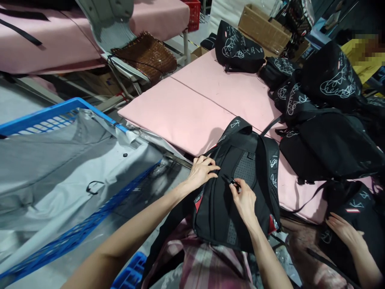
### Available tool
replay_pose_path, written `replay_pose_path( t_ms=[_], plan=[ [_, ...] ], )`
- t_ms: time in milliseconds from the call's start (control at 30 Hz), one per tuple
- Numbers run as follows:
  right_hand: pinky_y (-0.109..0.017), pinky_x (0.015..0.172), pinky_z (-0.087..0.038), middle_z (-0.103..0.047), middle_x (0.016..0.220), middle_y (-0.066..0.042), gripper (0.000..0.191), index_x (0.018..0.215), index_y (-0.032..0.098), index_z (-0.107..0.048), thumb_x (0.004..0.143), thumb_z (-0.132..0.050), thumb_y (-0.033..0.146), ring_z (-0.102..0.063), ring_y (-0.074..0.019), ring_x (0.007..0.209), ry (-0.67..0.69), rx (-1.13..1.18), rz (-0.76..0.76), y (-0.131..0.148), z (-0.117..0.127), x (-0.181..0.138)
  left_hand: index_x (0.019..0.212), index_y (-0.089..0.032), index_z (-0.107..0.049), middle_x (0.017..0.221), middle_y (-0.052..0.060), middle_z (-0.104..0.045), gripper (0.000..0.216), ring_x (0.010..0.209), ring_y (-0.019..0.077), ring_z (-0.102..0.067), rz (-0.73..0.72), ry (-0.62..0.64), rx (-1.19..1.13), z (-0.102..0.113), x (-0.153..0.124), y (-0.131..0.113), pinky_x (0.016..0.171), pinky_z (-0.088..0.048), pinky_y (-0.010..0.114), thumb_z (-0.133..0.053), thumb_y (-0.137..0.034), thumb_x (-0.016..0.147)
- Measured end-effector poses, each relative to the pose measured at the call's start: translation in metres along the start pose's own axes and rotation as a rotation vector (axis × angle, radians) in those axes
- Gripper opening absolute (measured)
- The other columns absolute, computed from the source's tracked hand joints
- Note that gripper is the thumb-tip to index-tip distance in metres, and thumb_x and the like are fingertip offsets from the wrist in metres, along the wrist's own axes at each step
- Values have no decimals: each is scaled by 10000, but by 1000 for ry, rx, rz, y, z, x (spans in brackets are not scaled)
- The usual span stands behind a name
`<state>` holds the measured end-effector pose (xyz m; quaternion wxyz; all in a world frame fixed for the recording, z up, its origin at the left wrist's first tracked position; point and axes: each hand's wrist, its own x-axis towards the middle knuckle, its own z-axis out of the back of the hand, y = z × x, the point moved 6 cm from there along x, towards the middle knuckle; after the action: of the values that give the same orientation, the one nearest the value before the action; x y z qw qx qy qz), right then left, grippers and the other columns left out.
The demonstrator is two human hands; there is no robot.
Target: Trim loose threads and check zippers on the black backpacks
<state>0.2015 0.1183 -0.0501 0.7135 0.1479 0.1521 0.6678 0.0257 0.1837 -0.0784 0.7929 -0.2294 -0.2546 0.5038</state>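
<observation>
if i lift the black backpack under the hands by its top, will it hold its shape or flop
The black backpack probably sags somewhat: its fabric creases under the left hand. The padded back panel likely stiffens that side. It looks bulky but flat, so it is perhaps light. The right hand pinches a zipper pull.

Counts: backpacks, hands, crates, boxes

Three hands show: the person's left hand (202, 171) and right hand (244, 199), plus one co-worker's hand (343, 229). One black fabric backpack (240, 192) lies under them; at least five more black white-printed backpacks (237, 48) lie behind it, the heap too tangled to count exactly. One blue plastic lattice crate (45, 116), one brown cardboard box (264, 32).
</observation>
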Motion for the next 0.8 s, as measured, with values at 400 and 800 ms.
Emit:
replay_pose_path(
  t_ms=[400, 800],
  plan=[
    [-299, 682, -389, -685, 826, -51, 226, 936, 196, -665, 894, -458, 276, -582, -196, 751, -35, -217, 317, 36, -2, 8, 729, -174, -638, 904, 44, -612, 131, 1048, 227, -398, 43, -5, -198, -1, -11, -3, 837, -297, 385, -548, -171, 823],
    [-311, 613, -340, -646, 750, -42, 119, 847, 199, -653, 858, -535, 199, -550, -191, 717, 12, -481, 405, 67, 0, 11, 712, -182, -613, 891, 29, -608, 125, 1056, 225, -415, 91, -17, -244, -2, -12, -3, 876, -312, 412, -544, -185, 817]
  ],
)
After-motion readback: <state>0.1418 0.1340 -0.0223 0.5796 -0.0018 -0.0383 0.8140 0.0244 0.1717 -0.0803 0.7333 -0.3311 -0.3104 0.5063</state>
